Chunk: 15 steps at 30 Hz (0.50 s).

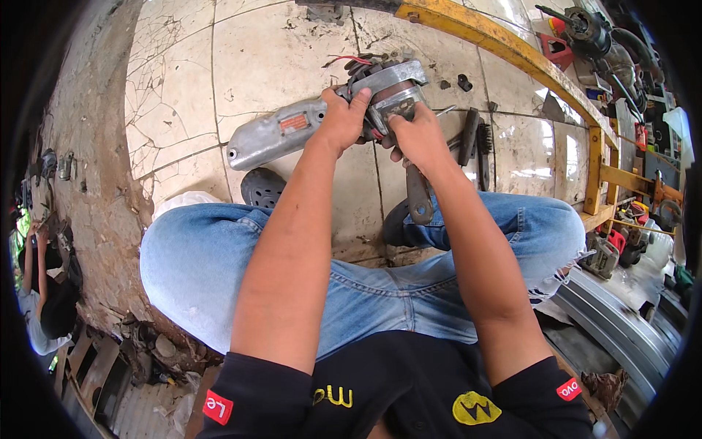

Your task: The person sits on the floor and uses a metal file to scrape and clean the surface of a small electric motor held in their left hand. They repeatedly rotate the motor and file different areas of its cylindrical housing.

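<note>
**Motor: likely dense, use both hands**

The motor sits out front of you over the tiled floor, at the right end of the long grey cover. Can't tell whether it rests on anything or hangs from your grip.

Your left hand is wrapped on its left side, thumb on top. Your right hand grasps the near right edge; the fingers underneath are partly hidden. A flat wrench sticks out below that wrist; can't tell if you hold it too.

Handling, my read: heavy for its size, stiff, no give in the casing. Grime could make it slick. Take hold of the solid silver casing, not the red wire; that's the fragile bit. Keep fingertips off the sharp-looking fins.
</note>
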Available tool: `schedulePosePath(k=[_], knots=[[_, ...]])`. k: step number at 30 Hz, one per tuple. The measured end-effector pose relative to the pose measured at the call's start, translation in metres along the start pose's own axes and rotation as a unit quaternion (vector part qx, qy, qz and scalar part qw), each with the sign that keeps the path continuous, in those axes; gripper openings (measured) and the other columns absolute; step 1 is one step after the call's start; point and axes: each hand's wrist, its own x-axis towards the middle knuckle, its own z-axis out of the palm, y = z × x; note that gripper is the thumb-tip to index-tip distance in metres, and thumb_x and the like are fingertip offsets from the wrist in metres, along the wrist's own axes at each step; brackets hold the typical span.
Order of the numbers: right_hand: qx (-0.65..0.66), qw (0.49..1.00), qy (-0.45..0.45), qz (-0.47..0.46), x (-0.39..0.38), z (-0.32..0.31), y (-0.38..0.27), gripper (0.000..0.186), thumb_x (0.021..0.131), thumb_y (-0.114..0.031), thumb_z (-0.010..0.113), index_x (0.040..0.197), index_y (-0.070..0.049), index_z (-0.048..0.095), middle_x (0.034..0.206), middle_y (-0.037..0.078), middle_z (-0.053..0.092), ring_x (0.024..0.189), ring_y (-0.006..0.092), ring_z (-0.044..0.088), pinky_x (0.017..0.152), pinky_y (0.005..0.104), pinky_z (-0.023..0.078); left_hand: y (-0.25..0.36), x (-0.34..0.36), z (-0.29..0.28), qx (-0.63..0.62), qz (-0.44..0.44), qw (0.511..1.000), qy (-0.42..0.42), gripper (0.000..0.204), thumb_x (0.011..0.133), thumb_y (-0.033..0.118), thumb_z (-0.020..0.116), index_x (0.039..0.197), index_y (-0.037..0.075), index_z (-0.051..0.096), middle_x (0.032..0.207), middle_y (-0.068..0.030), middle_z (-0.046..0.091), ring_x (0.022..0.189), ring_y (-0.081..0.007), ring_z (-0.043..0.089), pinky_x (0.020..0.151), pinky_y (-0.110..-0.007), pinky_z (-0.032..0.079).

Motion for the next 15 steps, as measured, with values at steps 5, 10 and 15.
schedulePosePath(k=[5, 10, 15], knots=[[0.014, 1.0, 0.005, -0.009, -0.004, -0.003, 0.017, 0.023, 0.089, -0.009, 0.053, 0.102, 0.01, 0.049, 0.076, 0.016, 0.064, 0.05, 0.0187, 0.062, 0.041, 0.0304, 0.049, -0.009, 0.004, -0.001, 0.012, 0.022, 1.0, 0.015, 0.084, 0.096, 0.048, 0.053, 0.135, -0.012, 0.009, 0.118, -0.0309, 0.052, 0.101, -0.0288, 0.06, 0.078, -0.033, 0.053], [0.008, 1.0, 0.006, 0.004, -0.001, 0.003, 0.002, 0.024, 0.088, -0.008, 0.052, 0.103, 0.01, 0.048, 0.074, 0.015, 0.064, 0.046, 0.0186, 0.06, 0.037, 0.0304, 0.046, 0.005, -0.004, -0.001, -0.011, -0.011, 1.0, -0.004, 0.083, 0.096, 0.048, 0.053, 0.135, -0.011, 0.01, 0.117, -0.0305, 0.053, 0.1, -0.0287, 0.06, 0.08, -0.033, 0.052], [0.021, 1.0, 0.007, 0.007, -0.008, 0.0, 0.007, 0.022, 0.088, -0.008, 0.052, 0.102, 0.009, 0.05, 0.073, 0.015, 0.064, 0.048, 0.0192, 0.061, 0.039, 0.0303, 0.047, -0.011, 0.005, -0.002, 0.016, 0.025, 0.999, 0.015, 0.084, 0.096, 0.048, 0.053, 0.135, -0.012, 0.009, 0.117, -0.0309, 0.053, 0.101, -0.0289, 0.06, 0.082, -0.034, 0.051]])
